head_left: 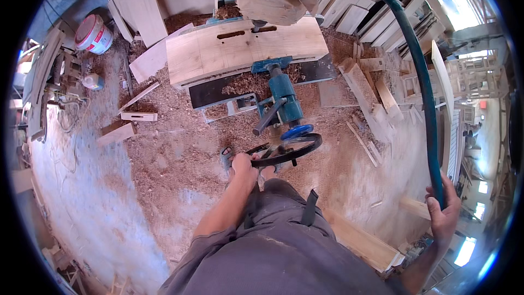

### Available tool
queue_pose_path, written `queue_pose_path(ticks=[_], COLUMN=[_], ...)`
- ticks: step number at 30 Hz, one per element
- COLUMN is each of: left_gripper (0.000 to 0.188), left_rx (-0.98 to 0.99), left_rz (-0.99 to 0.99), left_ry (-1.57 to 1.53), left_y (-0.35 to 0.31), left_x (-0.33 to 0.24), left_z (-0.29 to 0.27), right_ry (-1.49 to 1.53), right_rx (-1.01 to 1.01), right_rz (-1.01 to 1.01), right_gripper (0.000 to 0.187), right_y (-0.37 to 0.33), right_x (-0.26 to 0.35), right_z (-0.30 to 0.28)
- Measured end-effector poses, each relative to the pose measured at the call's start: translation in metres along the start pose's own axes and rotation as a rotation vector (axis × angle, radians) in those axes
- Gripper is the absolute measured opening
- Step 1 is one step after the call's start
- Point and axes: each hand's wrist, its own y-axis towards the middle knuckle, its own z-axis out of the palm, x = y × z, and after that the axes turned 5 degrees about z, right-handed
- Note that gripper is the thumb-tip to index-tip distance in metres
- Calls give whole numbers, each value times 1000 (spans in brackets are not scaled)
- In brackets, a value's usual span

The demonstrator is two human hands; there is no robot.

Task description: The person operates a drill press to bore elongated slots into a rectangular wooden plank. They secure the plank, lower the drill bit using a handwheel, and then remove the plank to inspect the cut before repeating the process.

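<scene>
My left hand (pixel 244 169) is closed round the rim of a black handwheel (pixel 295 154), low in front of my body. Off to the right, my right hand (pixel 445 206) grips the lower end of a long, curved dark-green lever (pixel 416 60), which arcs up past the workpiece. Ahead lies a thick pale wooden board (pixel 199 54) with two long slots and small holes in its upper face. The foot of a blue-green screw clamp (pixel 285 95) meets the board's near edge. Between clamp and handwheel sits a smaller blue wheel (pixel 296 132).
Wood shavings (pixel 174 131) cover much of the floor around the machine. A short slotted wood piece (pixel 139 116) and offcuts lie at left, near a white-and-red bucket (pixel 94 34). Stacked boards (pixel 349 16) stand far right; a long timber (pixel 363 240) lies beside my right leg.
</scene>
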Motion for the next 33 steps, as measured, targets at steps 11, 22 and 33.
queue_pose_path(ticks=[11,22,33], left_gripper=[41,64,37], left_rx=[-26,-58,111], left_rz=[128,157,160], left_ry=[111,191,188], left_y=[-60,-54,1], left_x=[-2,17,22], left_z=[22,18,-15], right_ry=[-77,-14,-46], right_rx=[102,86,22], right_rz=[108,93,85], right_gripper=[41,18,22], right_y=[4,37,59], right_x=[-27,-100,-141], right_z=[45,197,270])
